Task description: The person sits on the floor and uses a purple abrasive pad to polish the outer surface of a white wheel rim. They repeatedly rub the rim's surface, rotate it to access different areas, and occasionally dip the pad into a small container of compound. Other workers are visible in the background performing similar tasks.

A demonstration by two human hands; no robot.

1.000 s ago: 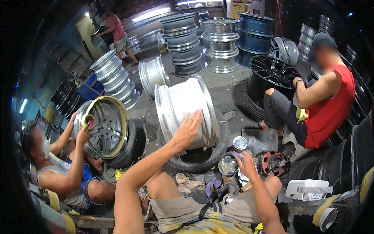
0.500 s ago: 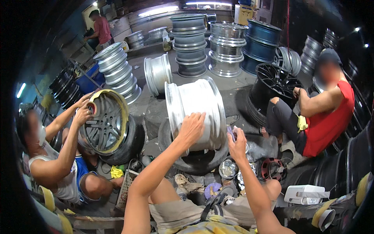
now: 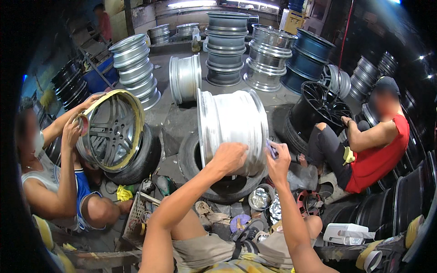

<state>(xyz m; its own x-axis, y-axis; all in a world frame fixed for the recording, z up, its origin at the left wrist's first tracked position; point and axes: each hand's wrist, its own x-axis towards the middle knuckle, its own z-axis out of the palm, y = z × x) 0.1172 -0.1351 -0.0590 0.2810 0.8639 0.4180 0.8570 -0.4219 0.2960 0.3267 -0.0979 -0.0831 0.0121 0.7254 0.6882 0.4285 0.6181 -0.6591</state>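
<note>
A silver wheel rim (image 3: pixel 233 120) rests on its side on a black tire (image 3: pixel 191 175) in front of me. My left hand (image 3: pixel 231 158) lies on the near side of its barrel, fingers stretched along the metal. Beside the rim's right lip, my right hand (image 3: pixel 279 160) pinches a thin purple piece (image 3: pixel 271 149), perhaps a sanding strip; its material is unclear. Whether that piece touches the lip, I cannot tell.
At left a person holds a grey spoked wheel (image 3: pixel 116 129) edged with yellow tape. At right someone in red sits by a black wheel (image 3: pixel 318 107). Near my knees are a foil-filled bowl (image 3: pixel 261 198), a purple disc (image 3: pixel 239 223) and a crate (image 3: pixel 134 223). Stacked rims (image 3: pixel 225 50) stand behind.
My left hand has moved down the barrel toward me, while my right hand stays by the lip with the purple piece. The whole view has shifted slightly.
</note>
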